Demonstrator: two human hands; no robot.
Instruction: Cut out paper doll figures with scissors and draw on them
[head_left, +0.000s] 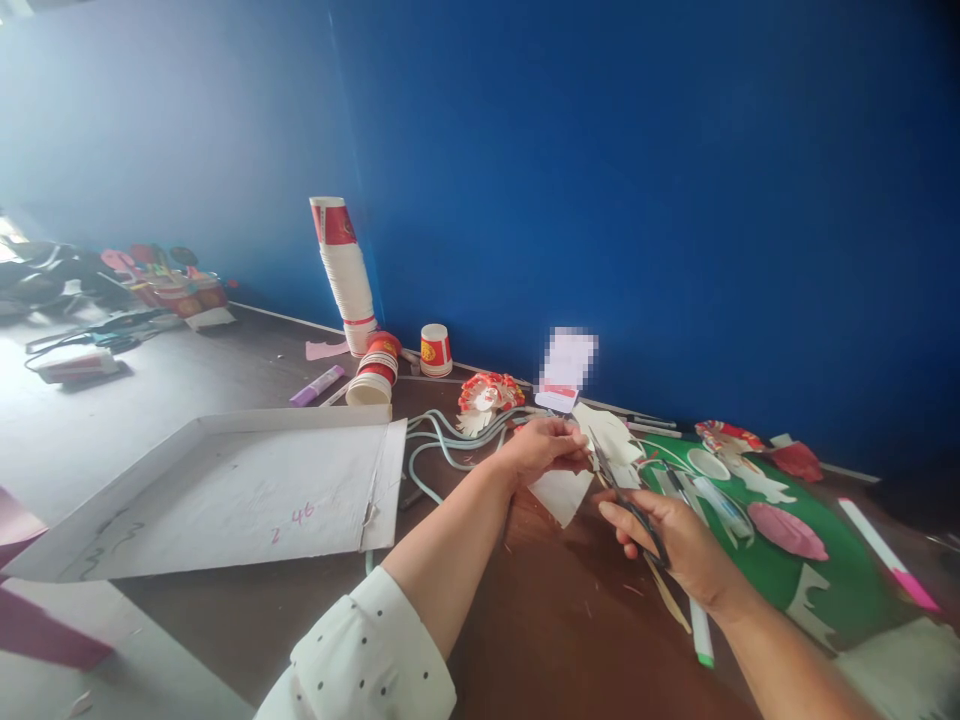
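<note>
Head view: the left hand was at mid-table, its thumb and fingers pinched together on the edge of a pale paper piece; the right hand was curled around the handles of dark scissors, whose blades pointed away from the person and lay up against that piece; whether the blades were parted, I could not tell; the paper piece was just in front of the left fingertips, above the brown table, and a flat white sheet lay beneath the left hand; to the right I noted a green mat bearing, among other items, a pink oval piece and a white cut-out; a green-tipped marker lay just below the right hand, and a pink-capped marker at the far right; beyond the left hand sat a red-and-white cup flower, with pale blue cables looped nearby; to the left lay a shallow white tray marked with "46" in red; behind it were a purple marker, a tipped group of paper cups and a tall, slanting cup stack; a single upturned cup stood beside the blue wall.
</note>
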